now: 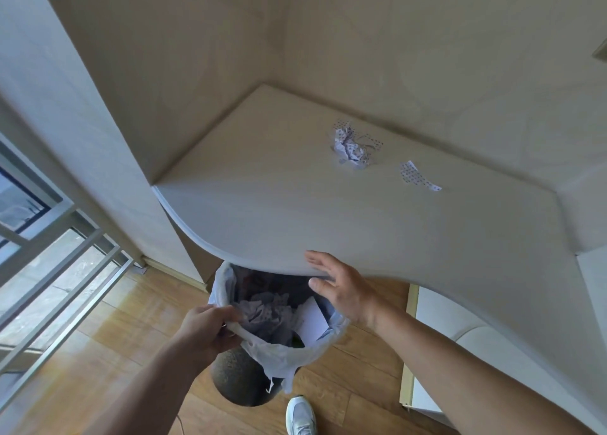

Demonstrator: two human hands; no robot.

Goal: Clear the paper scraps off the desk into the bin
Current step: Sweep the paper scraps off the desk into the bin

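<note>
A dark round bin lined with a pale plastic bag is held up just under the desk's front edge. Crumpled printed paper and a white sheet lie inside it. My left hand grips the bag and bin rim on the near left side. My right hand hovers open over the bin's right side at the desk edge, holding nothing. On the light desk a crumpled wad with shreds lies toward the back, and a flat printed strip lies to its right.
Beige walls close in the desk at the back and on the left. A window with metal railings is at far left. A wooden floor lies below, with my white shoe near the bin. A white cabinet stands under the desk at right.
</note>
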